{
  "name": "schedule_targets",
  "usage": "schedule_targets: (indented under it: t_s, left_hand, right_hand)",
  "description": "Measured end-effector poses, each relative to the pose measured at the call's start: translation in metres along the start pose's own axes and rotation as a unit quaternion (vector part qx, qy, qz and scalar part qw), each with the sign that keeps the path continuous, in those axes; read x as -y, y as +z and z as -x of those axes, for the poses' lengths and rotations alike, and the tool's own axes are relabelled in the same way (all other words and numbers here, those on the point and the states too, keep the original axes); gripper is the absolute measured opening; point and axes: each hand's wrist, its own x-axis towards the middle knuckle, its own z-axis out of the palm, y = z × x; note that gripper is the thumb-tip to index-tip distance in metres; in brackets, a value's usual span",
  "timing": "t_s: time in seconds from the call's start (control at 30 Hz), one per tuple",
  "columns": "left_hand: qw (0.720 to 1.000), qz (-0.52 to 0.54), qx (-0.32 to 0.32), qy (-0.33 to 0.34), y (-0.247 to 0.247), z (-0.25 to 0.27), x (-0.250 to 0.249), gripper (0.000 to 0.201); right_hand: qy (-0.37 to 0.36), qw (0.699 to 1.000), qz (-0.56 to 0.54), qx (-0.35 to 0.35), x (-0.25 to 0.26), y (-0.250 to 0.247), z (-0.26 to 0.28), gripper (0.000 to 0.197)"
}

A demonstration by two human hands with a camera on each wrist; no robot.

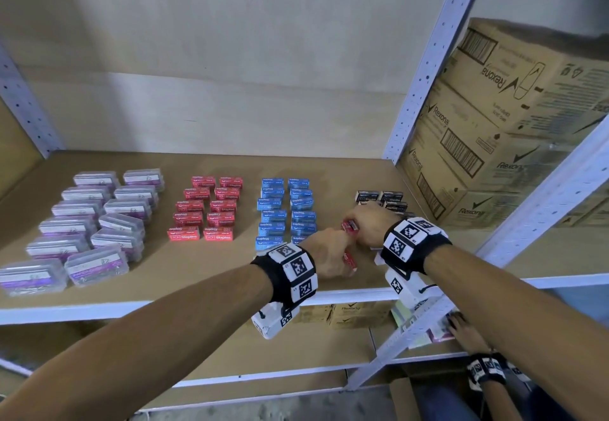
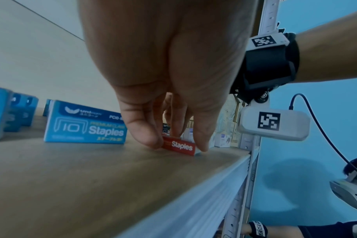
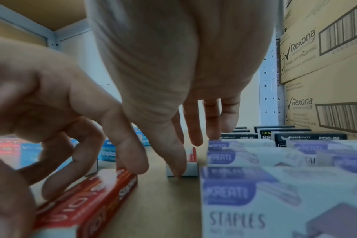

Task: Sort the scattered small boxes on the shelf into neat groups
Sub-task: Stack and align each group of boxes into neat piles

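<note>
Sorted groups stand in rows on the shelf (image 1: 197, 275): clear purple cases (image 1: 82, 223), red staple boxes (image 1: 204, 209), blue ones (image 1: 286, 209) and black ones (image 1: 382, 200). Near the front edge, right of the blue rows, my left hand (image 1: 333, 256) pinches a red staples box (image 2: 179, 147) that lies on the board, thumb on one end and a finger on the other. Just behind it my right hand (image 1: 359, 226) holds a second red box (image 1: 350, 225), with the thumb (image 3: 175, 161) against its near end. White-and-purple staples boxes (image 3: 255, 185) sit to the right of my right hand.
Stacked Rexona cartons (image 1: 510, 124) fill the bay to the right, behind a perforated metal upright (image 1: 425, 68). Another person's hand (image 1: 464, 328) reaches onto the lower shelf at the right. Bare board lies in front of the red rows.
</note>
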Motion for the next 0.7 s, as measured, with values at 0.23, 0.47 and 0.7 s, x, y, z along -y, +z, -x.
schedule_targets:
  t_s: [0.23, 0.47, 0.7]
  left_hand:
    - [0.999, -0.019, 0.041, -0.020, -0.002, -0.002, 0.002, 0.032]
    - [0.995, -0.050, 0.082, -0.005, -0.009, 0.003, 0.004, 0.038]
    - [0.996, -0.042, 0.077, 0.004, -0.010, 0.009, 0.007, 0.041]
  right_hand:
    - [-0.006, 1.000, 0.012, 0.004, 0.010, -0.014, 0.022, 0.029]
    - [-0.012, 1.000, 0.017, -0.013, 0.012, -0.011, 0.026, 0.034]
    - [-0.033, 0.998, 0.039, -0.034, 0.011, -0.006, 0.027, 0.043]
